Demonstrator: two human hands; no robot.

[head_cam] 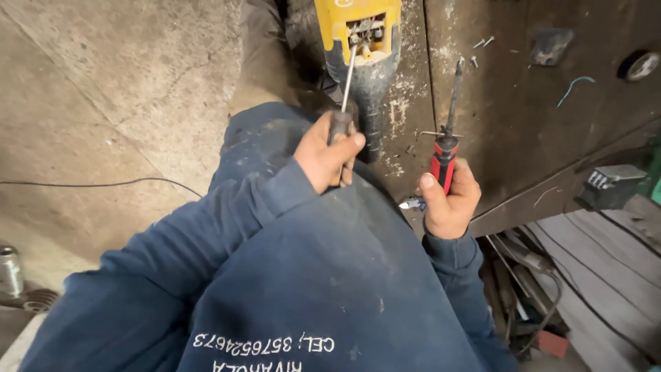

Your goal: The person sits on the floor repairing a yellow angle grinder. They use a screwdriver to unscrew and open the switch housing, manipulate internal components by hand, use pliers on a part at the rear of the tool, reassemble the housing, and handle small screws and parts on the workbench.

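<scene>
While its tip is set into the opened yellow-and-black power tool (361, 48), a dark-handled screwdriver (342, 103) is gripped by the left hand (323, 155); a red-and-black screwdriver (446, 148) is clasped upright, in reserve, by the right hand (451, 203).

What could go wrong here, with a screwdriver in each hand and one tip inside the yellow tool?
The left hand holds a thin screwdriver with its tip in the open yellow tool; a slip could damage the small parts inside. The tool leans upright with no hand on it, so it might tip. The right hand also holds a red screwdriver, pointing up near loose screws that could get knocked off.
</scene>
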